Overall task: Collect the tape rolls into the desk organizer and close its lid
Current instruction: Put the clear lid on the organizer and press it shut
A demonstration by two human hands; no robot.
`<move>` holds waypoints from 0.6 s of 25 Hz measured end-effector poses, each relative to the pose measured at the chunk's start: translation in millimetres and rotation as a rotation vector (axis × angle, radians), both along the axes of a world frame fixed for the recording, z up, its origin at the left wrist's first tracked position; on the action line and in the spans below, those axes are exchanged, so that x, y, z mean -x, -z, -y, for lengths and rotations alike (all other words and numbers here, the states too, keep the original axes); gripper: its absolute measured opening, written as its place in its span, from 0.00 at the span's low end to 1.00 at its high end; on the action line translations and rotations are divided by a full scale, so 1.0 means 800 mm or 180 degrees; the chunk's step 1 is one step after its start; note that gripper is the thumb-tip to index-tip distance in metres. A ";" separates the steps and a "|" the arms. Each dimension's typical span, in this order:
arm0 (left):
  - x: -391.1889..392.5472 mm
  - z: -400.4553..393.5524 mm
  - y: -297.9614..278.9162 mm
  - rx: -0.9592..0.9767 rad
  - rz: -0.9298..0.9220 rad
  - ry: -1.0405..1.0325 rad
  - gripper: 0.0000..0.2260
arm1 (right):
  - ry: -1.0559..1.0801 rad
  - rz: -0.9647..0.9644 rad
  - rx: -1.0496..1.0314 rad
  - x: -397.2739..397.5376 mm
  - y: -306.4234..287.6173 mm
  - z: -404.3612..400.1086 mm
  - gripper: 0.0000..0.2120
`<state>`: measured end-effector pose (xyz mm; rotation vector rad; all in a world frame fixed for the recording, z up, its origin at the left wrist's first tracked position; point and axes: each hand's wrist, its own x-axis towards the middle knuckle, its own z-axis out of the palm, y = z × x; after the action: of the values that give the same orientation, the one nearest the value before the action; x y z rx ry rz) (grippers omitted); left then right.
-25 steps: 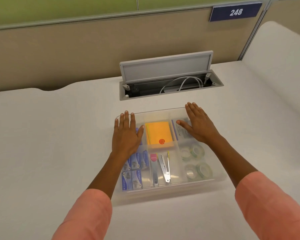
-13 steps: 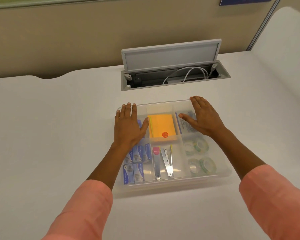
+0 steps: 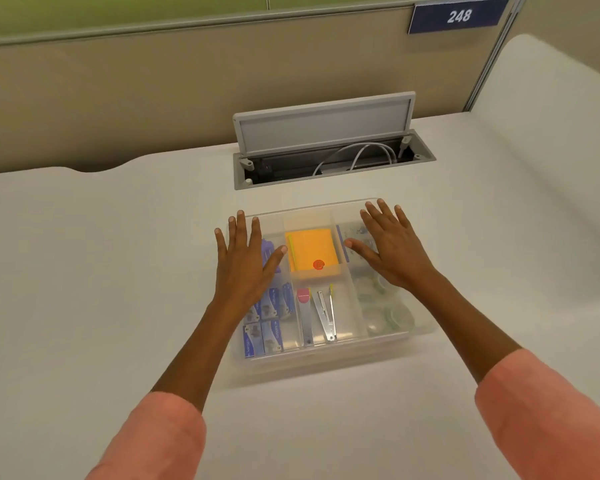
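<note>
The white desk [image 3: 101, 271] fills most of the view, with an open cable hatch [image 3: 329, 157] at 12 o'clock holding white cables [image 3: 357, 155]. At the centre sits the clear desk organizer [image 3: 326, 362], its translucent lid [image 3: 347, 308] lying over the compartments, so everything inside shows hazily through it.

Both arms reach forward in salmon sleeves [image 3: 548, 417]. The left hand [image 3: 245, 268] lies flat with fingers spread on the lid at 10 o'clock; the right hand [image 3: 392, 249] lies flat and spread at 2 o'clock. Neither grips anything. Palms down on the far corners suggests they are pressing the lid to seat it, one hand per side so it goes down evenly.

Inside, the tape rolls [image 3: 390, 317] sit in the compartment at 4 o'clock, with more just above them partly under the right wrist; how many is hard to tell through the plastic. Orange sticky notes [image 3: 312, 251] with a red dot fill the middle cell at 12 o'clock. Blue staple boxes [image 3: 267, 327] occupy 8 o'clock, and metal tools [image 3: 321, 315] lie at 6 o'clock.

With the rolls inside and the lid on, the task looks nearly finished; whether the near edge has fully clicked shut cannot be told.
</note>
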<state>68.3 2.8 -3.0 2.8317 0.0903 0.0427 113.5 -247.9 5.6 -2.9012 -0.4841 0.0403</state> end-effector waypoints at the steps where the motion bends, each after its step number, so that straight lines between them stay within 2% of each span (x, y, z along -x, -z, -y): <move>1: 0.020 0.002 0.000 0.0094 0.0083 -0.0039 0.52 | -0.0057 -0.0028 0.0004 0.021 0.001 0.000 0.45; 5: 0.102 0.023 0.015 0.0240 0.0017 -0.0175 0.38 | -0.0263 -0.0223 0.0056 0.099 0.017 0.001 0.49; 8: 0.130 0.032 0.028 -0.0036 0.0005 -0.0192 0.41 | -0.0190 -0.0174 0.0102 0.118 0.024 0.002 0.48; 15: 0.133 0.037 0.040 -0.0179 0.0354 -0.0293 0.40 | -0.0279 0.0065 0.0366 0.125 0.033 0.000 0.40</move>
<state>-38.5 -26.7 -35.0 2.8726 0.1975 0.2260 13.5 -248.3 -20.6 -2.9931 -0.6325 0.0532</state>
